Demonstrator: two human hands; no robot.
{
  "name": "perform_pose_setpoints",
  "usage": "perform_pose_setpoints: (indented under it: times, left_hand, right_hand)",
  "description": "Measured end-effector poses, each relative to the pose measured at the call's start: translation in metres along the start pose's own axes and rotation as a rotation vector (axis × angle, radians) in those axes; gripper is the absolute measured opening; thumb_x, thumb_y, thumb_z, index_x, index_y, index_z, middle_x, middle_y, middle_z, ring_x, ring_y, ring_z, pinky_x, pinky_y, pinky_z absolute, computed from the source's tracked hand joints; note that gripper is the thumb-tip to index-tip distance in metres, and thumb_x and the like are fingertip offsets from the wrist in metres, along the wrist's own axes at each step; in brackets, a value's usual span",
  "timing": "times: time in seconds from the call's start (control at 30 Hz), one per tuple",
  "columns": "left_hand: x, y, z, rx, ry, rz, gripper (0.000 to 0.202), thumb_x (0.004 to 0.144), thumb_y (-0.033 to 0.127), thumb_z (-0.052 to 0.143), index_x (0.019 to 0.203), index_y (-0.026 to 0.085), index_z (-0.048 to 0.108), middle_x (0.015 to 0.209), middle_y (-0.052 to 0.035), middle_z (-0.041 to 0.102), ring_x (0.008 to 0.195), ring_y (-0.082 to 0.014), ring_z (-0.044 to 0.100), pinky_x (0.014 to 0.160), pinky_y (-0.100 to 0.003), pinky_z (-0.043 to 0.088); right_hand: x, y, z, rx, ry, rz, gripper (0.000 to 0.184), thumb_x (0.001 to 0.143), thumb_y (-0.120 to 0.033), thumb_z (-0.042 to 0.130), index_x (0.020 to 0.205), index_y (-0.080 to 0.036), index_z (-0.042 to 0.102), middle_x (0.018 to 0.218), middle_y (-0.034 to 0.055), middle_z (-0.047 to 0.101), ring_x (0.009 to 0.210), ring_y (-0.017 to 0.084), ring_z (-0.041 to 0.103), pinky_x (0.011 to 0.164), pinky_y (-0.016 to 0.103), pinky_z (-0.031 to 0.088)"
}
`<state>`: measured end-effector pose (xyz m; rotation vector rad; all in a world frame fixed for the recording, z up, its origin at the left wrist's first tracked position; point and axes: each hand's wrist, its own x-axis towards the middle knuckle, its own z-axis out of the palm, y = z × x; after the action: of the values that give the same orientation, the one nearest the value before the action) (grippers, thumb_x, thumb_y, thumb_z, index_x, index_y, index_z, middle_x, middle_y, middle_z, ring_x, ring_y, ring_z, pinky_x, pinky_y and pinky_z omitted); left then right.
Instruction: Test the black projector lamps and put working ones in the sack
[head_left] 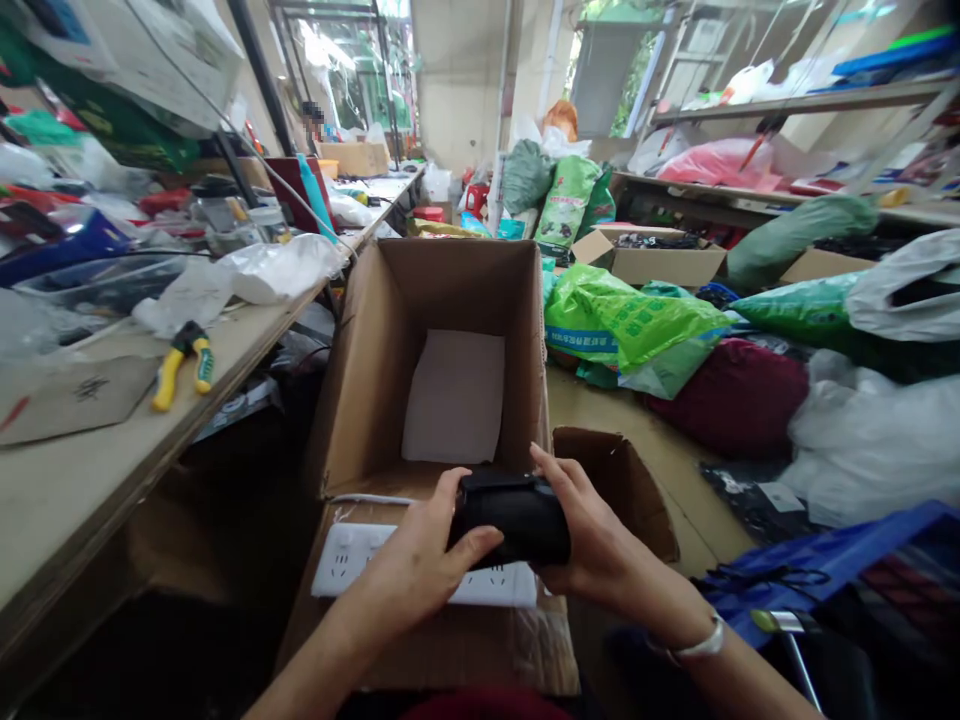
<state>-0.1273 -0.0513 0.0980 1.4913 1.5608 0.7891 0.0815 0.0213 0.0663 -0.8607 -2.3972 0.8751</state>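
Observation:
Between both my hands is a black cylindrical object (pixel 517 518), lying sideways; its exact kind I cannot make out. My left hand (pixel 429 545) wraps its left end, thumb across the front. On the right end, my right hand (pixel 581 525) grips with the fingers over the top and back. Just beneath the object lies a white power strip (pixel 352 562) on a cardboard surface, partly covered by my left hand. Beyond my hands stands an open cardboard box (pixel 360 400), with a flat piece of cardboard (pixel 454 395) at its bottom.
On the left, a workbench (pixel 247 350) carries yellow-handled pliers (pixel 182 365), a cardboard piece (pixel 75 395) and plastic bags. Another open box (pixel 622 480) stands on the floor at right. Green bags (pixel 630 315), a maroon sack (pixel 731 400) and a blue item (pixel 840 560) crowd the right side.

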Motion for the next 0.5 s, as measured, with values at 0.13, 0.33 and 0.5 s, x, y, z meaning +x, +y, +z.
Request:
perform_pose_setpoints:
  times: [0.13, 0.33, 0.5]
  left_hand:
    - [-0.007, -0.003, 0.022, 0.102, 0.112, -0.11, 0.042, 0.089, 0.026, 0.039, 0.129, 0.012, 0.036, 0.101, -0.0193, 0.065, 0.095, -0.0319, 0.062, 0.077, -0.041, 0.045]
    - [-0.011, -0.021, 0.027, 0.081, 0.178, -0.151, 0.026, 0.085, 0.022, 0.044, 0.11, 0.016, 0.041, 0.084, -0.0104, 0.064, 0.077, -0.0257, 0.064, 0.067, -0.036, 0.046]
    - [-0.012, -0.041, 0.007, -0.272, 0.124, -0.245, 0.024, 0.081, 0.034, 0.051, 0.096, 0.019, 0.038, 0.072, 0.0002, 0.055, 0.062, -0.0174, 0.06, 0.05, -0.029, 0.052]
  right_hand:
    - [0.004, -0.004, 0.025, -0.123, 0.066, 0.01, 0.111, 0.054, 0.003, 0.055, 0.147, -0.026, 0.002, 0.121, 0.0123, 0.033, 0.113, 0.031, 0.039, 0.096, 0.05, 0.041]
    - [0.017, 0.004, 0.033, 0.061, 0.06, -0.002, 0.098, 0.062, -0.006, 0.063, 0.146, -0.021, 0.015, 0.124, 0.0128, 0.037, 0.117, 0.029, 0.04, 0.101, 0.048, 0.037]
    - [0.005, 0.07, -0.009, 0.514, 0.135, 0.23, 0.068, 0.075, -0.03, 0.065, 0.136, -0.022, 0.037, 0.118, 0.0104, 0.05, 0.108, 0.023, 0.051, 0.091, 0.038, 0.047]
